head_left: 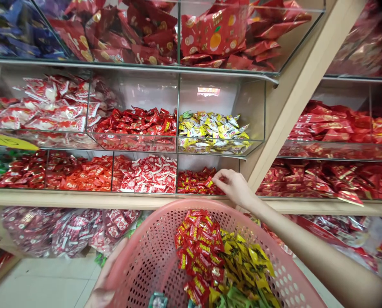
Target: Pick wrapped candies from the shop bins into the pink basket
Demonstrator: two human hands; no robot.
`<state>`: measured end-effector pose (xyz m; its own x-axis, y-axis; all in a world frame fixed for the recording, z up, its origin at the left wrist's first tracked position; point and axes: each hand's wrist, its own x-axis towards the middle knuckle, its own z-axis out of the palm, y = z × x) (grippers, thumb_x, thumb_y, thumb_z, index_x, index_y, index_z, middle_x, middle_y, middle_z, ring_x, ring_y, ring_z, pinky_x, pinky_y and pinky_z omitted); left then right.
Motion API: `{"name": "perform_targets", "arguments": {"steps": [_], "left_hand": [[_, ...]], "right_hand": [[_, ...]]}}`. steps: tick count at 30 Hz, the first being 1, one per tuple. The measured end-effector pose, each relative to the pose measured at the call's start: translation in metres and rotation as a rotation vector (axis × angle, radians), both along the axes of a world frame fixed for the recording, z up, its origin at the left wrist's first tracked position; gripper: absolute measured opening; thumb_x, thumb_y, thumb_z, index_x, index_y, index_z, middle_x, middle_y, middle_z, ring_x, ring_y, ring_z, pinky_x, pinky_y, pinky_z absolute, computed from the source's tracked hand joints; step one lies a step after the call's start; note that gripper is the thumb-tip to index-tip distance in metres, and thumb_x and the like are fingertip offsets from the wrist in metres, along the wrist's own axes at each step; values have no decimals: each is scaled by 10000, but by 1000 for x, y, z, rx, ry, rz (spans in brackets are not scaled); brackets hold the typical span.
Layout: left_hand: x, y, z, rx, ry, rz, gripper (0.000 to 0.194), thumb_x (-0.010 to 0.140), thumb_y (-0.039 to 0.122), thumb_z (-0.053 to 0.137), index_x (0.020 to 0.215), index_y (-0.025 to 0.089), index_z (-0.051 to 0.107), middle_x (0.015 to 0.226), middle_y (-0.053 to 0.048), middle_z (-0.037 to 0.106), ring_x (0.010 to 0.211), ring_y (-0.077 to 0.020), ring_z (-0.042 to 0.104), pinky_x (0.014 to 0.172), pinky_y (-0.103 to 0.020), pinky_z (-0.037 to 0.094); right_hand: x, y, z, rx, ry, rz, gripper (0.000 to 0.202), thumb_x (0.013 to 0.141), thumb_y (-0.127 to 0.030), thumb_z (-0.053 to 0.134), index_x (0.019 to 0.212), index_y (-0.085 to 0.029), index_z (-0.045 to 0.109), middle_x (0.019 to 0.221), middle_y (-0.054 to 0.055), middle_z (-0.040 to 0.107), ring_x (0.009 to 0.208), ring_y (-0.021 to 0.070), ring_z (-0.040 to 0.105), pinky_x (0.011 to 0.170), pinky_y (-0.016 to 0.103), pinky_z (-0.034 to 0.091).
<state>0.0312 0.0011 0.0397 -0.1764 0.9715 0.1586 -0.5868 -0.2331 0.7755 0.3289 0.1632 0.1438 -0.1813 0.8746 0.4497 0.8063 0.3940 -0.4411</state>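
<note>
A pink perforated basket [146,239] fills the lower middle, holding red-wrapped candies [199,244], yellow-wrapped candies [250,261] and some green ones. My left hand [105,273] grips the basket's left rim, its thumb showing and its other fingers partly hidden. Over the front edge of the lowest shelf row, my right hand [231,185] pinches a small red and yellow candy [209,182]. It is at the right side of a bin of similar red candies [191,182]. White and red candies [149,174] fill the bin to the left of that one.
Clear-walled bins of candy rise above, including yellow and white ones [211,128] and large red packets [214,34]. A slanted wooden post [293,102] stands right of the bins. Bagged candies [75,231] lie under the shelf ledge [65,198]. A yellow label [11,141] is at left.
</note>
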Motion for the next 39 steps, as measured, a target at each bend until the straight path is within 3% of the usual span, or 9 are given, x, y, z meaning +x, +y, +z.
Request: {"name": "perform_targets", "arguments": {"steps": [4, 8, 11, 18, 25, 30, 34, 39], "left_hand": [[0, 3, -2, -26, -21, -20, 381, 884, 381, 494, 1216, 195, 515, 1297, -100, 477, 1137, -258, 482, 955, -488, 386], [-2, 3, -1, -33, -19, -22, 393, 881, 386, 498, 1218, 184, 511, 1289, -101, 483, 1136, -262, 485, 952, -492, 387], [-3, 2, -1, -35, -15, -25, 378, 884, 373, 499, 1212, 186, 514, 1283, -102, 486, 1123, -253, 494, 942, -484, 400], [-3, 1, 0, -38, -11, -22, 382, 884, 380, 496, 1215, 190, 513, 1286, -100, 485, 1129, -258, 489, 947, -488, 395], [-4, 1, 1, -47, -21, -29, 362, 885, 349, 504, 1204, 178, 512, 1253, -102, 499, 1079, -238, 520, 902, -460, 439], [-4, 0, 1, -50, -30, -39, 349, 885, 339, 506, 1193, 178, 519, 1247, -99, 502, 1073, -235, 522, 896, -452, 444], [-5, 0, -1, -42, -34, -32, 348, 885, 340, 505, 1194, 180, 519, 1248, -99, 502, 1073, -235, 522, 897, -453, 444], [-6, 3, -4, -35, -34, -37, 351, 886, 342, 503, 1200, 186, 516, 1264, -103, 492, 1093, -237, 510, 916, -465, 427]], "right_hand": [[-7, -30, -11, -279, 202, 269, 248, 809, -390, 509, 723, -176, 601, 719, 21, 644, 679, 146, 556, 647, 253, 424], [-7, -37, -31, -421, 195, 298, 235, 780, -369, 539, 701, -155, 594, 635, 4, 589, 584, 119, 492, 561, 232, 396], [-5, -34, -37, -414, 92, 306, 205, 790, -310, 515, 673, -154, 577, 635, -3, 573, 588, 112, 479, 570, 226, 382], [-6, -24, -28, -422, -168, 436, 162, 796, -226, 505, 663, -159, 568, 608, -20, 541, 563, 98, 427, 527, 204, 321], [-12, -13, -37, -448, -425, 489, 117, 746, -183, 552, 631, -169, 562, 575, -40, 511, 546, 83, 408, 534, 201, 283], [-23, -12, -36, -384, -515, 460, 116, 706, -139, 553, 595, -172, 553, 543, -34, 495, 520, 86, 398, 509, 210, 256], [-26, -12, -36, -279, -548, 447, 111, 741, -154, 550, 637, -178, 581, 647, 14, 596, 611, 115, 493, 565, 219, 289], [-21, -5, -22, -224, -389, 390, 169, 822, -241, 511, 695, -183, 606, 678, 22, 631, 619, 118, 530, 575, 209, 310]]}}
